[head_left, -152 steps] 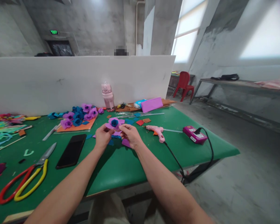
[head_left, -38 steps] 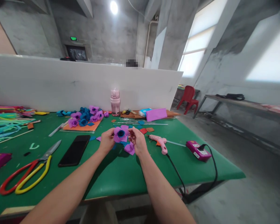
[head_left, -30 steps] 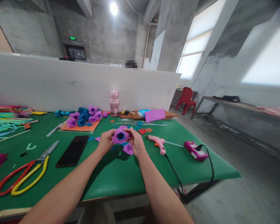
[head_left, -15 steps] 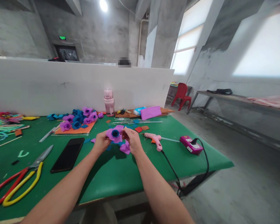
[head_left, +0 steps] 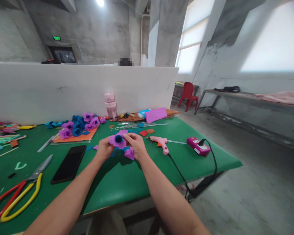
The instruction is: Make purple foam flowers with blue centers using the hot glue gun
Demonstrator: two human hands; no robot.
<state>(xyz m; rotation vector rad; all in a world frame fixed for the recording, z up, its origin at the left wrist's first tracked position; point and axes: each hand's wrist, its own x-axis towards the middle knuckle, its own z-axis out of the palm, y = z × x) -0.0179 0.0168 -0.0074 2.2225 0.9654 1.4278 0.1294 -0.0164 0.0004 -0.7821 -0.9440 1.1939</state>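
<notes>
The left hand (head_left: 105,150) grasps the purple artificial flower (head_left: 118,139) with its blue center at the left edge, while the right hand (head_left: 136,144) pinches a petal at the right. The flower is held above the green tabletop (head_left: 117,191), near loose purple pieces (head_left: 129,153). The pink glue gun (head_left: 159,140) lies right of the hands; the black smartphone (head_left: 69,164) lies left.

One head-worn camera looks forward and slightly down across the tabletop (head_left: 117,187) from its near edge, with the hands (head_left: 105,149) close and the concrete far wall (head_left: 103,39) well beyond.
</notes>
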